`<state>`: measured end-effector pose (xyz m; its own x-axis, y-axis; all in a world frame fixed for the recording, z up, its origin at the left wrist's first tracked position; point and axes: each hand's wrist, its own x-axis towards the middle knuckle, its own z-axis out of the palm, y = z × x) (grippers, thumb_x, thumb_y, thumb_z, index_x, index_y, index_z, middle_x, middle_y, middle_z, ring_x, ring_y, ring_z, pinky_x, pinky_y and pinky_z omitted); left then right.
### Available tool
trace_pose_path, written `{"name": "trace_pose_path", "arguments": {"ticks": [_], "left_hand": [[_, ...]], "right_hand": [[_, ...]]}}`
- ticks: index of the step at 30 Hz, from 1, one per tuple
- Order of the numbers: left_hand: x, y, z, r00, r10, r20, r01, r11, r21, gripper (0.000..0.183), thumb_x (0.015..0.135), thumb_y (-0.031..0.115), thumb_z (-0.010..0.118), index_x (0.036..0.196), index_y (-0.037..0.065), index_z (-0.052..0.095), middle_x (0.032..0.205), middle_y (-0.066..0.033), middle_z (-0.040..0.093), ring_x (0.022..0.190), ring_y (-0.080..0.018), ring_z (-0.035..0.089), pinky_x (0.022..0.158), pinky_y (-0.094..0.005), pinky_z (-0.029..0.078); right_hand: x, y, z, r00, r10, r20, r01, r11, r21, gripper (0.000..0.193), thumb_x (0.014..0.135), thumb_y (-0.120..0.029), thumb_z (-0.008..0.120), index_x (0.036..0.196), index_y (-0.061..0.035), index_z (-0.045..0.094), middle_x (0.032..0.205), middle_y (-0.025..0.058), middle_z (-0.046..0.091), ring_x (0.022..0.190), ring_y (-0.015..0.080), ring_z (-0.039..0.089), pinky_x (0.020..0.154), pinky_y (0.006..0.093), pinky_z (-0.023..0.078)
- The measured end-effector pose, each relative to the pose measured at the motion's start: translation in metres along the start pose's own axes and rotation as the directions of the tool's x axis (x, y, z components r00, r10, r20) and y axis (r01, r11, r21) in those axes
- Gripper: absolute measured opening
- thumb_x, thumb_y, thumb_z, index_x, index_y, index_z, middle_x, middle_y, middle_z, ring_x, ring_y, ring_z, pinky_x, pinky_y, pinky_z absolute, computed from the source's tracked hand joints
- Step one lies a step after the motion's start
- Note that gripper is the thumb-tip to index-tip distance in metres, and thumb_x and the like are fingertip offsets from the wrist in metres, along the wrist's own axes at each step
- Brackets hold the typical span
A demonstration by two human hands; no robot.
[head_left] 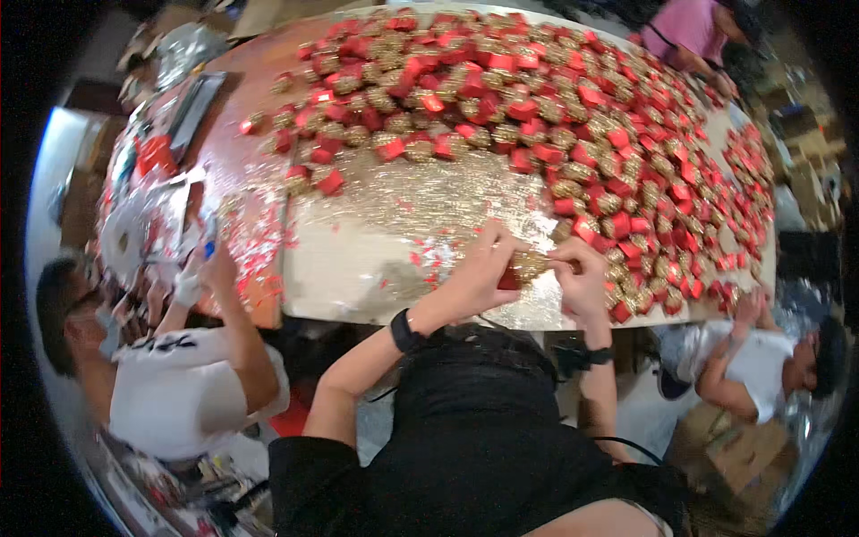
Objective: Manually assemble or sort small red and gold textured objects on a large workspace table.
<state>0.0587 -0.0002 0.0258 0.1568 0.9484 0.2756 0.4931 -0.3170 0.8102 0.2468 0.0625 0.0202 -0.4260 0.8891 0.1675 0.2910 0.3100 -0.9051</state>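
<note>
Both hands meet over the near edge of the table (358,295): my left hand (474,273) and right hand (582,277) are closed together on one small gold glitter piece with a red part (523,266), fingertips pinching it from either side just above the tabletop. From this far view I cannot tell exactly which fingers carry the grip, only that both hands are clamped on the same piece and nothing else is in them.

To do this step well, I judge the hold should stay at the fingertips, light enough not to crush the glitter shell, with the wrists low over the table so the piece cannot drop far.

Just beside my right hand begins the wide heap of red and gold pieces (573,116), which curves away across the far side of the table and down its right edge. In front of my hands lies a bare, shiny stretch of wrapped tabletop with red scraps (259,242) scattered toward the left.

At my left a person in a white shirt (179,385) works with raised hands by the table's corner. At lower right another person in white (752,358) reaches toward the table edge, and one in pink (689,27) stands at the far side.
</note>
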Motion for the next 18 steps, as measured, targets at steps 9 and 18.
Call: {"name": "trace_pose_path", "arguments": {"ticks": [9,18], "left_hand": [[-0.090,-0.090,-0.040,0.659,-0.744,-0.113,0.679,0.523,0.515,0.078,0.069,0.049,0.064,0.126,0.005,0.035,0.110,-0.0194,0.045,0.104,-0.0351,0.044,0.085,-0.0505,0.037],[-0.216,-0.257,-0.097,0.525,-0.655,-0.543,0.397,-0.375,0.837,0.057,0.083,0.031,0.048,0.127,-0.002,0.036,0.122,-0.0250,0.044,0.115,-0.0413,0.038,0.099,-0.0525,0.023]], "right_hand": [[0.026,0.020,-0.096,0.745,-0.373,-0.553,-0.312,0.538,-0.783,0.030,0.081,-0.008,0.055,0.110,0.0002,0.050,0.097,0.0142,0.053,0.089,0.0263,0.052,0.079,0.0364,0.041],[-0.007,0.030,0.009,0.949,0.134,-0.286,-0.276,0.793,-0.543,0.021,0.081,-0.007,0.052,0.101,-0.0015,0.054,0.091,0.0127,0.056,0.086,0.0261,0.053,0.077,0.0355,0.041]]}}
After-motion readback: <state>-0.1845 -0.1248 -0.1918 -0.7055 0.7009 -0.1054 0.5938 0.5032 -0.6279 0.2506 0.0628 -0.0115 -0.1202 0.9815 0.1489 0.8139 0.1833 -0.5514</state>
